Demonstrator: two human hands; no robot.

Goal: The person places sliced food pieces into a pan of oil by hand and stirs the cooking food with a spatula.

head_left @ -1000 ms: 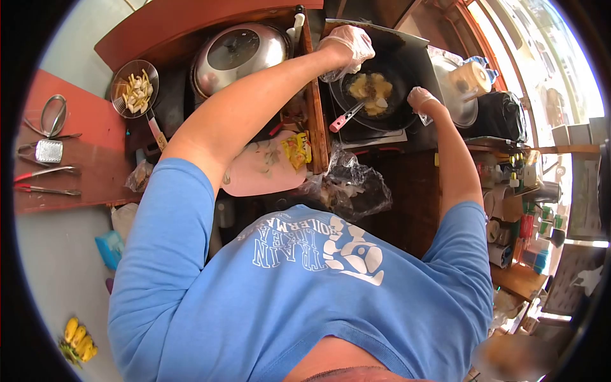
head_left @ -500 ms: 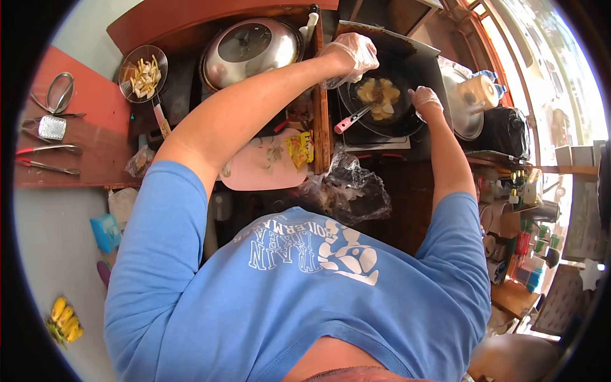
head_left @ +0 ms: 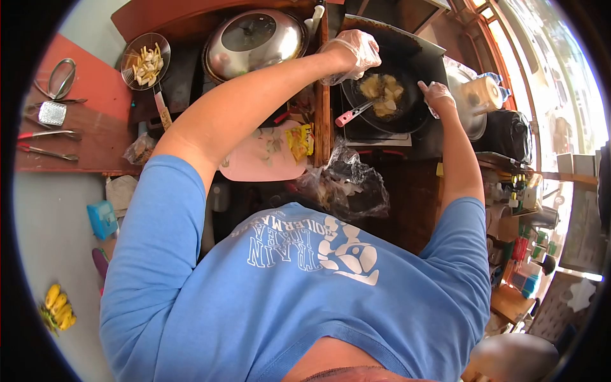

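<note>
Your cooking at the wok (head_left: 415, 119) looks under way and not finished, in my judgement: the yellowish pieces (head_left: 386, 95) lie inside it, in what seems to be oil. The pink-handled utensil (head_left: 347, 118) rests with its head among them and its handle over the rim; no hand is on it. Your left hand (head_left: 358, 52), in clear plastic, is curled near the wok's far left edge. Your right hand (head_left: 439, 98) is by the right edge, one finger extended. Whether either grip holds something, I cannot tell. The strainer (head_left: 129, 61) contains pale strips (head_left: 149, 66). The domed lid (head_left: 280, 54) hides what is below.
</note>
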